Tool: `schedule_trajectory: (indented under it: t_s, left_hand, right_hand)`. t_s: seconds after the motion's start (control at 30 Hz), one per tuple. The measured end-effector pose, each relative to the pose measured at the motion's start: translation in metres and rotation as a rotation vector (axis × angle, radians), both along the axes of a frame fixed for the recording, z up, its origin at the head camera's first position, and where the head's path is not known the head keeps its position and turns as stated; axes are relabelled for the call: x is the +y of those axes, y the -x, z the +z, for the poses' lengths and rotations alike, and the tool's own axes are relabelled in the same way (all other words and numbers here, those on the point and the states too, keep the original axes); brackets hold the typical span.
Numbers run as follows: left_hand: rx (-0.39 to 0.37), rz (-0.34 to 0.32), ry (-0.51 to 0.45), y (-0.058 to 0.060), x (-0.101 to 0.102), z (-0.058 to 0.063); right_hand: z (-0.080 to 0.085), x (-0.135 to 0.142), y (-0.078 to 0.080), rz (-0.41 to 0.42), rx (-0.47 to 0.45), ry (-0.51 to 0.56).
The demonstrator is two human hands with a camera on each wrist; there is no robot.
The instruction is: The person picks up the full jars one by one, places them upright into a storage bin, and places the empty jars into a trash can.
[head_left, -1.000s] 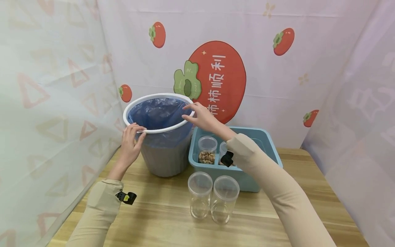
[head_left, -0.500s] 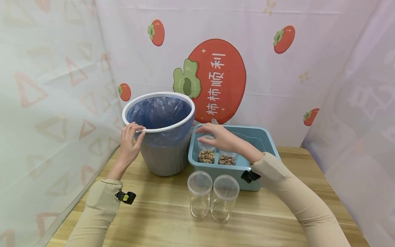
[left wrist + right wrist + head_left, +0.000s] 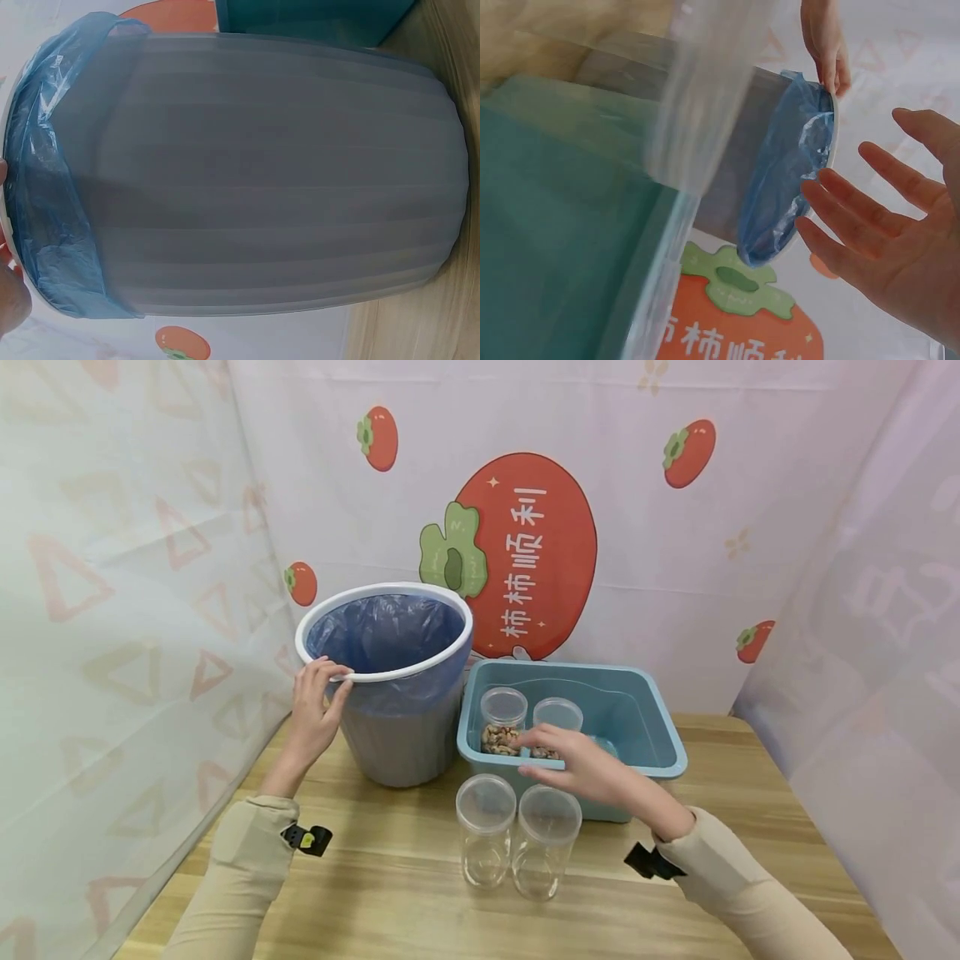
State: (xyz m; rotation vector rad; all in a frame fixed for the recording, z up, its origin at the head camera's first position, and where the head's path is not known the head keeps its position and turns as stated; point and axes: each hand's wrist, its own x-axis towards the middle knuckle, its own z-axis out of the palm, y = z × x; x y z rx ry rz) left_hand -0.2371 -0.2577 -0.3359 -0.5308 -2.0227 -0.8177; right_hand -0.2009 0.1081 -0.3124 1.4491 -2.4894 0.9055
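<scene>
My left hand (image 3: 313,714) pinches the near left part of the white rim on a grey trash can (image 3: 401,747), which has a blue bag (image 3: 375,631) folded over its edge. Seen from the left wrist, only parts of the fingers show at the rim. My right hand (image 3: 900,232) holds nothing, its fingers spread. In the head view it hovers over the front edge of a blue-green tub (image 3: 637,693), above two lidded clear jars (image 3: 486,835) on the table. Inside the tub stand a jar of nuts (image 3: 502,718) and a second jar (image 3: 557,717), partly hidden by that hand.
The tub stands beside the trash can on a wooden table (image 3: 390,885). Cloth walls enclose the table on the left, right and back; the back cloth (image 3: 622,568) bears printed persimmons.
My right hand has left the far right side of the trash can's rim, passed over the tub and come down toward the front jars. My left hand has stayed at the rim.
</scene>
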Motion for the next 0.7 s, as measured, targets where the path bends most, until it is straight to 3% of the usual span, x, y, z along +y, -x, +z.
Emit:
schedule_trajectory:
  t_s: [0.4,0.7]
  left_hand:
    - [-0.006,-0.007,-0.006,0.000,0.000,0.000]
    - [0.007,-0.008,-0.014,-0.001,0.000,0.001]
  right_hand:
    - [-0.037,0.024,-0.019,-0.070,0.040,0.005]
    - [-0.060,0.033,-0.027,-0.143,-0.084,0.003]
